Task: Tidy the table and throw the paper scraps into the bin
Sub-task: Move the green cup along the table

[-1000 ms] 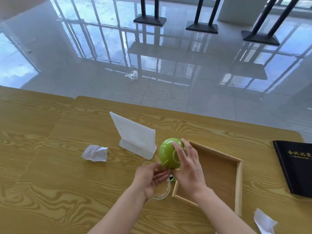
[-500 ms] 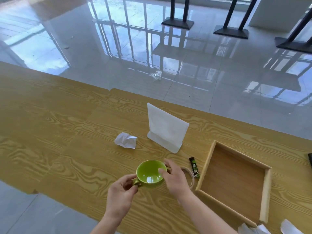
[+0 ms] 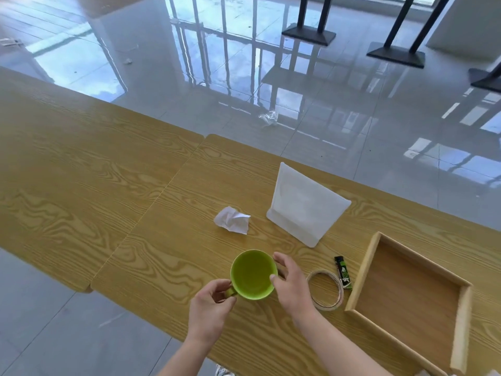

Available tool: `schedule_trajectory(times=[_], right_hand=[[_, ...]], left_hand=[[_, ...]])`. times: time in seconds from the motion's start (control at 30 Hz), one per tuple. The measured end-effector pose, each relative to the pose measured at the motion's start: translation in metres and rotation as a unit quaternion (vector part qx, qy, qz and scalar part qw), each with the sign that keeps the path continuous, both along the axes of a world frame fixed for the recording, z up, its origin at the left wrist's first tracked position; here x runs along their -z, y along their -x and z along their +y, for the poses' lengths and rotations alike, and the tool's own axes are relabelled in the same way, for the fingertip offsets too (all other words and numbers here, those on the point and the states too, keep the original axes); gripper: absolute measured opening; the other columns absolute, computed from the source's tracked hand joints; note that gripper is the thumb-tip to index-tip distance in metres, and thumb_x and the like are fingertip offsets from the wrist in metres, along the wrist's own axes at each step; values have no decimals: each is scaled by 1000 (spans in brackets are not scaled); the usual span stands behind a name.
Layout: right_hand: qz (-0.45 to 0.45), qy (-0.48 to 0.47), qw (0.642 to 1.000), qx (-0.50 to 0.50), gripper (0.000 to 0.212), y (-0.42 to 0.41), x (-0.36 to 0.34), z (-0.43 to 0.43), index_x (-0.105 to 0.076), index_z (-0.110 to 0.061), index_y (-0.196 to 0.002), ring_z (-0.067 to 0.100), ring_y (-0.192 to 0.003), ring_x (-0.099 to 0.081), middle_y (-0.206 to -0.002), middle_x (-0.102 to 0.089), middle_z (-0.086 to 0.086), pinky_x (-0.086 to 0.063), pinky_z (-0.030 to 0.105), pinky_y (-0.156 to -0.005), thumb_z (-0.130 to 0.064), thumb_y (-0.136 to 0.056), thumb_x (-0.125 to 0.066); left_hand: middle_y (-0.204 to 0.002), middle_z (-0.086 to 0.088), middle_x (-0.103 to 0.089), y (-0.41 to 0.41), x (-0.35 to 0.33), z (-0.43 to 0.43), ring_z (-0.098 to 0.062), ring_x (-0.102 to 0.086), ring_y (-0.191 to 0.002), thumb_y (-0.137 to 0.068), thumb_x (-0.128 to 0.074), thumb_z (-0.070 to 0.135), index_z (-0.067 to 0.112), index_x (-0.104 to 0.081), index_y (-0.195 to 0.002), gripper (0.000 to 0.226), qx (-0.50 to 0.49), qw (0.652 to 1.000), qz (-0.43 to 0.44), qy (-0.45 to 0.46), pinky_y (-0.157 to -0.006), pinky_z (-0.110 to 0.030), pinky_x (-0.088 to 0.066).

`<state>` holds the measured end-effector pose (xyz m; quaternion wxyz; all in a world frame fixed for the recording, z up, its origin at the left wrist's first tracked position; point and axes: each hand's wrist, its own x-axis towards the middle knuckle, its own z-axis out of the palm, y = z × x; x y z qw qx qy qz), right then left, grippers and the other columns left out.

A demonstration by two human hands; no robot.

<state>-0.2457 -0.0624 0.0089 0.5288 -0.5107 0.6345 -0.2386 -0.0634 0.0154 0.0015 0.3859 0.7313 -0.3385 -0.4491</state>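
A green cup (image 3: 253,275) stands upright on the bench (image 3: 108,202), held by 2 hands. The left hand (image 3: 210,312) pinches its handle at the near left; the right hand (image 3: 291,287) curls around its right wall. A crumpled paper scrap (image 3: 232,220) lies just beyond the cup, left of a white stand (image 3: 306,204). Right of the cup lie a tape roll (image 3: 325,290), a dark sachet (image 3: 343,272) and a wooden tray (image 3: 366,270).
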Motion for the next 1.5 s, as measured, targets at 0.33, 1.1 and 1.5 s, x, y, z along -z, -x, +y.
schedule_trajectory(times=[0.33, 1.1, 1.5], right_hand=[[92, -31, 995, -11, 26, 0, 9, 0, -66, -25, -115, 11, -92, -65, -98, -68, -11, -58, 43, -86, -28, -90, -67], [44, -16, 987, -152, 23, -192, 17, -71, -68, -21, -113, 17, -83, -70, -95, -68, -7, -62, 43, -74, -22, -91, -65], [58, 14, 975, -215, 26, -270, 18, -93, -64, -22, -121, 18, -71, -72, -94, -67, -8, -61, 43, -75, -25, -95, -60]], left_hand=[[-81, 4, -77, -17, 12, -4, -13, -73, -78, -81, -76, 14, 23, -75, -92, 14, 22, 997, 38, -59, -80, -42, -61], [-80, 6, -77, -157, 16, -9, -13, -73, -78, -83, -78, 16, 33, -74, -84, 17, -174, 985, -17, -8, -80, -43, -61], [-86, 6, -77, -208, 26, -17, -13, -73, -85, -86, -75, 17, 31, -74, -90, 15, -246, 969, -12, 6, -84, -45, -60]])
